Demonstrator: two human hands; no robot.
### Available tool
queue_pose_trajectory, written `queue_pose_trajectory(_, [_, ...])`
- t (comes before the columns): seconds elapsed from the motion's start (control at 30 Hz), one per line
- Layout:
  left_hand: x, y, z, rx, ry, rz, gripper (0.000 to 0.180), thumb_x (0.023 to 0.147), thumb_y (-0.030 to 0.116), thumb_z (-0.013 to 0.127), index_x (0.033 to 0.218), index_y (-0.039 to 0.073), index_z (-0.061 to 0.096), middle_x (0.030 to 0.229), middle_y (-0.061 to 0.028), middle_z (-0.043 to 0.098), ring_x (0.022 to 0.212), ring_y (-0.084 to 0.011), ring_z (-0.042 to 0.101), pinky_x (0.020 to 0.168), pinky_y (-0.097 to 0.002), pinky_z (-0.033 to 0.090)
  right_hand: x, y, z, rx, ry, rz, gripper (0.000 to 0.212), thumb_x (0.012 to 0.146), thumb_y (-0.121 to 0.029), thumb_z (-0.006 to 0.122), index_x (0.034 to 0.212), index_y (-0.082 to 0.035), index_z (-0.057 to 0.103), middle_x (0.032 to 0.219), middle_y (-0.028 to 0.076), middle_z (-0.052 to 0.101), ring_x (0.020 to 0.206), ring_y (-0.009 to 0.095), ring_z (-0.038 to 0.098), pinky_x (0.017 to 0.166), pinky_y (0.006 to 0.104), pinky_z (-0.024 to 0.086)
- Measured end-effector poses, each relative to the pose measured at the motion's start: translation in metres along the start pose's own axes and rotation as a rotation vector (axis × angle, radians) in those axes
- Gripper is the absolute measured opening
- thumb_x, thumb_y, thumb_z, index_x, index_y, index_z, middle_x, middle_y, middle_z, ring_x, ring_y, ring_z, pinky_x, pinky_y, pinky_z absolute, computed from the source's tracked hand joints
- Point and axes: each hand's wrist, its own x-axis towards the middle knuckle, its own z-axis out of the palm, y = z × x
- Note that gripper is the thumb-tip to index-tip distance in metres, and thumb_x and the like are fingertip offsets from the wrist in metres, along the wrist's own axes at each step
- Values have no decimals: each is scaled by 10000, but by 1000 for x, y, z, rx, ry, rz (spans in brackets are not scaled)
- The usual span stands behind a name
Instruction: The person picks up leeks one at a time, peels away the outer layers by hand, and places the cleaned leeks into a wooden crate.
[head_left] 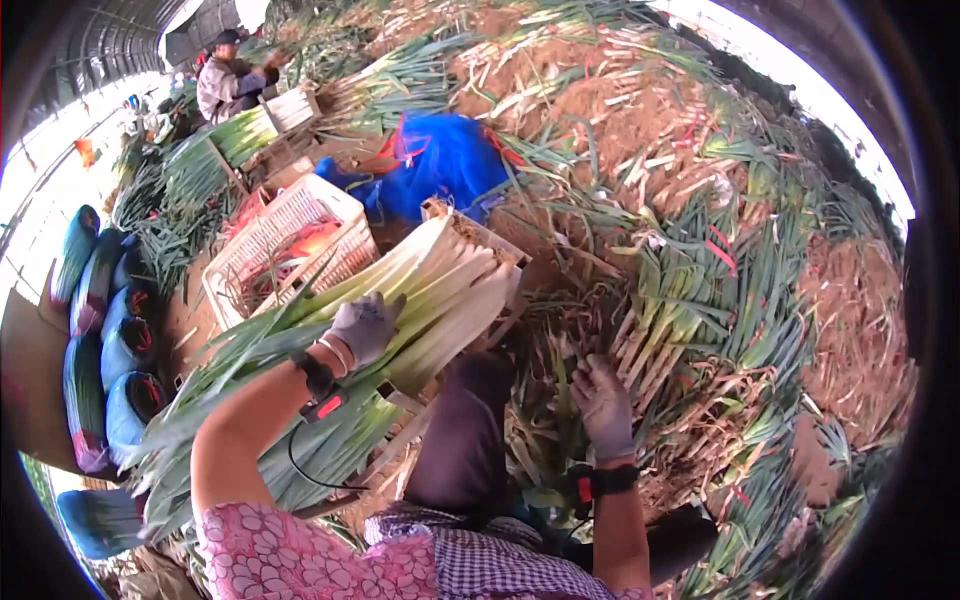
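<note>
A thick pile of long green onions (430, 270) lies in a wooden rack (508, 250), white ends toward the far right and leaves toward the near left. My left hand (365, 328), in a grey glove, rests on top of these stalks with its fingers stretched out. Farther right, my gloved right hand (603, 405) reaches low over loose trimmings and dry leaves. Its fingers are apart and slightly bent, and I see nothing held in them. Another heap of green onions (665, 310) lies on the ground just beyond that hand.
A pale plastic crate (290, 240) with red strips stands beyond the pile, near blue netting (440, 165). Several netted bundles (130, 335) are stacked at the left. A person (230, 80) sits at the far left by another onion rack. Loose onions and soil cover the right side.
</note>
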Motion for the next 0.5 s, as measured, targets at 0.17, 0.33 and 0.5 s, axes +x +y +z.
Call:
queue_pose_trajectory(0.17, [21,-3,-7,-45,-13,-19,669,800,434,652,1392,205,442,1167,-220,521,1092,-390,517,899,-461,437,11,13,-9,-5,-28,81,334,947,-226,542,1255,-97,545,1171,29,577,1004,183,561,962,341,408])
queue_pose_trajectory(0.33, [19,-1,-23,-178,-139,0,648,760,482,673,1352,280,505,1153,-204,515,1081,-390,496,893,-459,427,30,30,-5,-10,-84,122,334,944,-194,542,1246,-52,542,1122,69,595,1042,201,582,924,333,440])
queue_pose_trajectory(0.5, [-3,1,-20,-107,-126,20,649,702,464,706,1300,260,561,1121,-206,515,1047,-381,497,873,-445,418,51,43,27,-273,-113,107,304,921,-181,568,1178,-21,594,1072,60,630,991,165,591,872,277,451])
